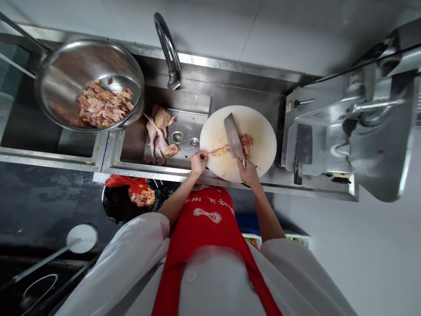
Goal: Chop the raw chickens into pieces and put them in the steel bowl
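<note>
My right hand (249, 173) is closed round the handle of a cleaver (233, 135), whose blade lies over a round white cutting board (210, 127). At the board's left edge my left hand (199, 162) pinches the end of a thin strip of chicken (219, 151). That strip runs rightward to the blade, which hides part of it. Right of the blade, a heap of cut chicken pieces (247, 145) sits on the board. In the sink basin to the left lies whole plucked poultry (161, 131), with its legs towards me.
A big steel bowl (62, 83) with chopped meat stands at the left over the sink. A curved faucet (167, 48) rises behind the basin. At the right is a metal slicing machine (329, 127). Below the counter, a black-lined bin (115, 204) holds scraps and a red bag.
</note>
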`<state>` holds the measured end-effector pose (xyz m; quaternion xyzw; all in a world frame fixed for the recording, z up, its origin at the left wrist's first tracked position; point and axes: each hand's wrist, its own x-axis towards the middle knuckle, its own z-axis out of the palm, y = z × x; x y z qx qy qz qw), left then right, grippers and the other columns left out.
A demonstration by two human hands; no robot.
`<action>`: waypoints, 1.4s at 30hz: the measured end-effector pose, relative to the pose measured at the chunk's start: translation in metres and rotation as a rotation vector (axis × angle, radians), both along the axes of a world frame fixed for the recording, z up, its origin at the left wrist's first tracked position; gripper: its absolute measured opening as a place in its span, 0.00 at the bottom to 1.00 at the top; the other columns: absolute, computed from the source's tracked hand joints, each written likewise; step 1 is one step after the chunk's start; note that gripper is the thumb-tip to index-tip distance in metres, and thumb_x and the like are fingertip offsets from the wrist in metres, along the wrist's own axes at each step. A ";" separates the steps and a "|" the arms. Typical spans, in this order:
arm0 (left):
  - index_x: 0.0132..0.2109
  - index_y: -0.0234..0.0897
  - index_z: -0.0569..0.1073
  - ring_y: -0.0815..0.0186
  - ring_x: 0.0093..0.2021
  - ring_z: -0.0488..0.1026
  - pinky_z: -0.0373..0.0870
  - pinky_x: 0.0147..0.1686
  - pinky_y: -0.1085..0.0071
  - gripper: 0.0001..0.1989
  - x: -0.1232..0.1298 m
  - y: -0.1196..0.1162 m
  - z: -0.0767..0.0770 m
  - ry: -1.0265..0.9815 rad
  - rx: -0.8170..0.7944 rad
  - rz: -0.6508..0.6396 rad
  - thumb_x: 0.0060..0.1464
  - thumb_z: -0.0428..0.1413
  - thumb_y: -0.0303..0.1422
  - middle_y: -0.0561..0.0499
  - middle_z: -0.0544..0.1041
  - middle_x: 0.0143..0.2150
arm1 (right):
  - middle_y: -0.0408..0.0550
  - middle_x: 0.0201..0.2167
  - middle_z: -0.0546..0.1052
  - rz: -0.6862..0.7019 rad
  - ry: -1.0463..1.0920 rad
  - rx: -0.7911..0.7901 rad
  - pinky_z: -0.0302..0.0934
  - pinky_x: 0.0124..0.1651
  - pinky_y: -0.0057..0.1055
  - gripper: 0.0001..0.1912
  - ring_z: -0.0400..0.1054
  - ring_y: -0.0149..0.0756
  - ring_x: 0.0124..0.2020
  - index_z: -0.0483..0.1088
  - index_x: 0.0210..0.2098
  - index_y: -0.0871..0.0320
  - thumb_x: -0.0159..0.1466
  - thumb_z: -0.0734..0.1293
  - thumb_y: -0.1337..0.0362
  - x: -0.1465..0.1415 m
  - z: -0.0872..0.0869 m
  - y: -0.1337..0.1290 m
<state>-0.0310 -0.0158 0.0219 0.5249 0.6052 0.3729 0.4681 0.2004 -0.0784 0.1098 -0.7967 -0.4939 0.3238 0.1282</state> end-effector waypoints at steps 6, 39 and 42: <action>0.30 0.34 0.76 0.70 0.25 0.70 0.67 0.29 0.73 0.04 -0.001 -0.001 -0.002 -0.015 -0.037 0.020 0.47 0.56 0.26 0.51 0.76 0.26 | 0.57 0.33 0.78 -0.093 -0.161 0.258 0.60 0.37 0.35 0.28 0.72 0.46 0.35 0.70 0.49 0.61 0.70 0.54 0.43 -0.024 0.059 0.012; 0.29 0.33 0.75 0.70 0.21 0.70 0.68 0.26 0.73 0.02 -0.002 -0.003 0.004 -0.105 -0.202 0.089 0.45 0.58 0.24 0.52 0.75 0.23 | 0.59 0.30 0.76 0.020 0.019 0.054 0.63 0.38 0.38 0.21 0.73 0.47 0.35 0.70 0.37 0.60 0.69 0.55 0.50 -0.090 -0.006 -0.001; 0.29 0.34 0.76 0.69 0.23 0.70 0.69 0.28 0.72 0.03 -0.005 -0.002 0.002 -0.034 -0.158 0.058 0.45 0.58 0.25 0.52 0.76 0.24 | 0.49 0.20 0.72 -0.011 0.205 -0.040 0.63 0.31 0.34 0.19 0.70 0.41 0.25 0.68 0.31 0.56 0.68 0.58 0.49 -0.078 -0.033 0.005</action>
